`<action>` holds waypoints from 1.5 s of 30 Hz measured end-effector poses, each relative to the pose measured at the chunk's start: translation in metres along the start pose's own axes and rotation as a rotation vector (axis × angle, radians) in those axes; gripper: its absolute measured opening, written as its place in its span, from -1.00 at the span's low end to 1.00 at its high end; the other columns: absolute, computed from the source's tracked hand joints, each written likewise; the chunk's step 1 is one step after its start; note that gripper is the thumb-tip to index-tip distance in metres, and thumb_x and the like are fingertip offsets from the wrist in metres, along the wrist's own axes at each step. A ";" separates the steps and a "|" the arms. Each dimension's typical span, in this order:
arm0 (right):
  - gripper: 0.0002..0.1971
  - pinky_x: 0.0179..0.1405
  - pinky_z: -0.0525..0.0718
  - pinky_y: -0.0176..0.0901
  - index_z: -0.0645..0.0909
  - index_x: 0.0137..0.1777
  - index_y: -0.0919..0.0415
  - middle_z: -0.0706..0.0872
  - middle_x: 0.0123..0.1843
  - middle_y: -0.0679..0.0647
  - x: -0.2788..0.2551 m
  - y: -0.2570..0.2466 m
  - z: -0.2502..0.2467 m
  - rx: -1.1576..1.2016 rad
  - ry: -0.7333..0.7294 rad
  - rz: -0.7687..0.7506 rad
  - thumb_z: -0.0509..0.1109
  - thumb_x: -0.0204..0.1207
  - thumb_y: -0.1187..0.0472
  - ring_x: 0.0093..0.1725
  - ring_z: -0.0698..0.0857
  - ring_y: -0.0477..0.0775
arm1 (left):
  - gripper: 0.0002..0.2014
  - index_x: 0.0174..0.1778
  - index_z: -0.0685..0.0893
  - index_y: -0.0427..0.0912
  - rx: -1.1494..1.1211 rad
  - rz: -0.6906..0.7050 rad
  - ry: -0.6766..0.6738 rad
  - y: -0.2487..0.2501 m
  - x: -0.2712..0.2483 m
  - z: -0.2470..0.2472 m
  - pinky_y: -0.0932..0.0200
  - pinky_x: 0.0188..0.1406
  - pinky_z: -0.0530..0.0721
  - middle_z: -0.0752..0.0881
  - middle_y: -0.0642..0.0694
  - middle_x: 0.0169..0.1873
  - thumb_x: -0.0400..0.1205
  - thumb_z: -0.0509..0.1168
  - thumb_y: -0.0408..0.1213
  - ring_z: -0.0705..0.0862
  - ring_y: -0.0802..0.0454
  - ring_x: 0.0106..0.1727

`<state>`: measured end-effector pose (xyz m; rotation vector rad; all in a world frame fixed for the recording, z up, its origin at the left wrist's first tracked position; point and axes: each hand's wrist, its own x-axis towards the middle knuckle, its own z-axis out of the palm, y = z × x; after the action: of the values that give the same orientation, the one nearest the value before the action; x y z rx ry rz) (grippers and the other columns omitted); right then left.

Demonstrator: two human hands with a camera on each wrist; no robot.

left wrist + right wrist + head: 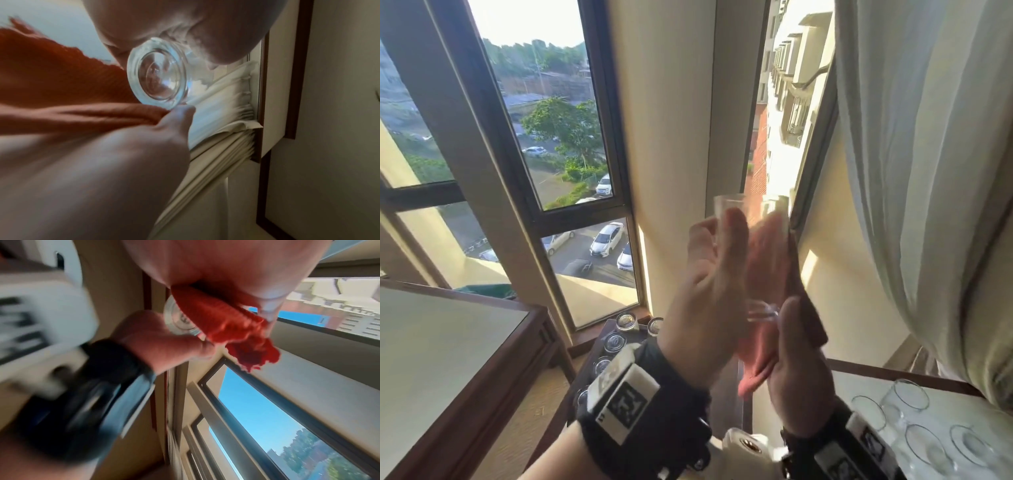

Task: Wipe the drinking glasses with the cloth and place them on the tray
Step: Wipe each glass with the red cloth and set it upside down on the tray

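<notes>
A clear drinking glass (751,219) is held up against the window light, rim upward. My left hand (717,260) grips it from the left, fingers wrapped around its side. My right hand (796,346) holds a red-orange cloth (774,270) and presses it against the glass's right side. The left wrist view looks at the thick round base of the glass (157,71), with the cloth (51,73) beside it. In the right wrist view the cloth (222,321) covers part of the glass (174,318), and my left hand (160,340) grips from below.
Below my hands a dark tray (585,371) carries several glasses (625,320). More glasses (907,394) stand on the pale table at lower right. A white curtain (928,171) hangs at right. A wood-edged table (448,342) is at left.
</notes>
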<state>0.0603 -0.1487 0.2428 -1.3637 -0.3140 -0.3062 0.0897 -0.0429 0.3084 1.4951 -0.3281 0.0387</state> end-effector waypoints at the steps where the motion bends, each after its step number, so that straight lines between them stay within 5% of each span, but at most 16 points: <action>1: -0.14 -0.30 0.77 -0.35 0.58 0.32 0.51 0.85 -0.27 -0.04 0.005 -0.005 -0.006 0.048 -0.001 0.015 0.22 0.52 -0.38 -0.32 0.80 -0.17 | -0.47 0.38 0.51 -0.10 0.010 0.016 -0.029 0.000 -0.006 0.005 0.30 -0.20 0.82 0.77 -0.10 0.02 0.76 -0.01 0.24 0.84 0.21 -0.16; 4: -0.50 -0.23 0.56 -0.76 0.58 0.26 0.52 0.84 -0.28 0.14 0.006 -0.035 -0.014 0.205 -0.120 0.067 0.40 0.60 0.02 -0.24 0.74 -0.05 | -0.41 0.36 0.50 -0.08 0.023 0.010 -0.060 -0.006 -0.014 0.014 0.34 -0.08 0.78 0.78 0.03 -0.05 0.71 0.02 0.35 0.83 0.26 -0.07; 8: -0.02 -0.41 0.67 -0.39 0.66 0.27 0.29 0.85 -0.02 0.12 -0.001 -0.008 -0.008 -0.067 0.029 -0.025 0.33 0.29 -0.65 -0.33 0.69 0.12 | -0.10 0.47 0.55 -0.07 -0.015 -0.089 0.114 -0.007 0.007 0.004 -0.11 0.27 0.76 0.79 -0.15 0.16 0.57 0.03 0.66 0.83 0.16 0.15; 11: -0.01 0.12 0.77 -0.19 0.47 0.58 0.04 0.79 0.31 -0.07 -0.016 0.008 0.002 -0.005 -0.086 0.065 0.35 0.31 -0.63 0.18 0.79 0.04 | 0.35 0.59 0.43 -0.13 -0.070 -0.205 0.217 0.002 0.019 -0.010 -0.25 0.20 0.82 0.79 -0.20 0.27 0.05 0.38 0.80 0.88 -0.17 0.17; 14: -0.25 0.34 0.72 0.27 0.54 0.53 -0.04 0.78 0.34 0.10 -0.003 0.005 0.007 0.069 -0.053 0.069 0.33 0.47 -0.49 0.36 0.74 0.19 | 0.11 0.45 0.43 -0.05 0.022 -0.198 0.160 0.000 0.011 -0.012 0.05 -0.11 0.90 0.80 -0.16 0.17 0.12 0.63 0.51 0.93 0.00 -0.02; 16: -0.41 -0.13 0.86 -0.09 0.71 0.33 -0.08 0.87 0.04 -0.05 0.016 -0.002 -0.003 0.091 0.001 0.067 0.22 0.50 -0.43 -0.04 0.87 -0.02 | -0.22 0.32 0.45 -0.01 0.006 -0.177 0.075 -0.003 -0.003 -0.003 0.11 -0.13 0.89 0.80 -0.19 0.14 0.31 0.60 0.26 0.92 0.04 -0.05; 21: 0.05 -0.10 0.76 0.16 0.70 0.24 0.13 0.82 -0.10 -0.08 0.022 -0.012 -0.012 -0.020 0.155 0.115 0.36 0.03 -0.75 -0.23 0.76 0.01 | -0.59 0.21 0.75 -0.03 -0.050 -0.050 -0.036 -0.014 -0.009 0.007 0.49 -0.15 0.69 0.87 0.07 0.03 0.71 0.24 0.19 0.82 0.34 -0.06; 23: -0.12 0.12 0.78 -0.06 0.65 0.40 0.05 0.82 0.21 -0.08 0.007 0.001 0.001 -0.037 0.105 -0.023 0.29 0.33 -0.64 0.11 0.81 -0.05 | -0.59 0.05 0.75 0.08 -0.091 -0.052 0.009 -0.009 -0.001 -0.002 0.44 -0.22 0.70 0.86 0.22 -0.22 0.67 0.12 0.24 0.79 0.40 -0.22; 26: -0.27 0.61 0.43 0.32 0.48 0.62 -0.11 0.57 0.60 0.12 -0.005 0.018 0.013 0.033 0.050 -0.038 0.27 0.55 -0.48 0.62 0.49 0.26 | -0.42 0.36 0.61 0.03 -0.056 -0.063 0.062 -0.006 0.008 -0.014 0.46 -0.36 0.68 0.82 0.09 -0.04 0.66 0.07 0.36 0.77 0.46 -0.22; 30: -0.52 0.25 0.76 -0.10 0.57 0.47 -0.09 0.80 0.31 -0.06 0.020 0.007 0.004 0.065 0.073 -0.063 0.09 0.71 -0.26 0.33 0.76 0.01 | -0.45 0.49 0.46 -0.18 -0.035 -0.045 -0.025 -0.015 -0.006 -0.001 0.35 -0.24 0.77 0.80 -0.07 -0.07 0.74 0.13 0.16 0.83 0.20 -0.24; 32: -0.58 -0.02 0.79 -0.12 0.68 0.24 -0.06 0.87 0.01 -0.12 0.029 -0.002 -0.006 0.075 0.135 0.006 0.26 0.62 -0.32 0.03 0.84 -0.01 | -0.51 0.52 0.41 -0.17 -0.016 -0.050 -0.058 -0.021 -0.010 0.007 0.41 -0.23 0.75 0.80 -0.04 -0.11 0.78 0.14 0.07 0.83 0.25 -0.23; 34: -0.31 -0.17 0.68 -0.02 0.76 -0.02 0.02 0.79 -0.21 -0.05 0.026 -0.005 -0.009 0.023 0.102 0.103 0.38 0.27 -0.61 -0.27 0.71 0.07 | -0.53 0.51 0.42 -0.17 -0.010 -0.074 -0.024 -0.026 -0.005 0.006 0.49 -0.23 0.70 0.79 0.02 -0.09 0.82 0.10 0.08 0.81 0.39 -0.20; 36: -0.03 -0.32 0.67 -0.17 0.74 0.16 0.36 0.80 -0.12 0.12 0.014 0.002 -0.005 -0.147 0.079 0.006 0.29 0.33 -0.63 -0.40 0.66 -0.09 | -0.39 0.48 0.48 -0.13 0.009 -0.104 0.076 -0.025 0.005 -0.002 0.33 -0.10 0.75 0.83 0.07 -0.11 0.78 0.07 0.32 0.82 0.37 -0.13; 38: -0.18 -0.03 0.73 -0.40 0.68 0.42 0.30 0.78 0.32 0.05 -0.004 0.023 0.000 -0.116 0.034 -0.082 0.32 0.53 -0.45 -0.09 0.74 -0.36 | -0.23 0.47 0.51 -0.04 0.007 -0.123 0.134 -0.021 0.013 -0.011 0.08 0.03 0.80 0.83 -0.02 0.02 0.65 0.04 0.55 0.87 0.13 0.02; 41: -0.24 0.53 0.55 0.30 0.59 0.53 -0.11 0.71 0.45 0.11 -0.005 0.024 0.007 0.022 0.044 0.042 0.37 0.42 -0.52 0.48 0.65 0.18 | -0.25 0.50 0.48 -0.03 -0.002 -0.116 0.110 -0.009 0.011 -0.011 0.34 -0.33 0.77 0.72 -0.07 0.02 0.60 0.00 0.47 0.84 0.23 -0.18; 45: -0.37 0.25 0.65 0.33 0.70 0.31 0.00 0.86 0.09 -0.10 0.025 -0.009 -0.006 0.076 0.100 0.101 0.31 0.46 -0.45 0.08 0.84 -0.08 | -0.57 0.41 0.47 -0.19 -0.041 -0.074 -0.052 -0.012 -0.009 0.010 0.40 -0.28 0.74 0.80 0.03 -0.16 0.81 0.06 0.06 0.81 0.30 -0.28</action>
<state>0.0796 -0.1567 0.2601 -1.2805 -0.1709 -0.2747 0.0821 -0.0524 0.2951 1.4688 -0.3126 -0.0656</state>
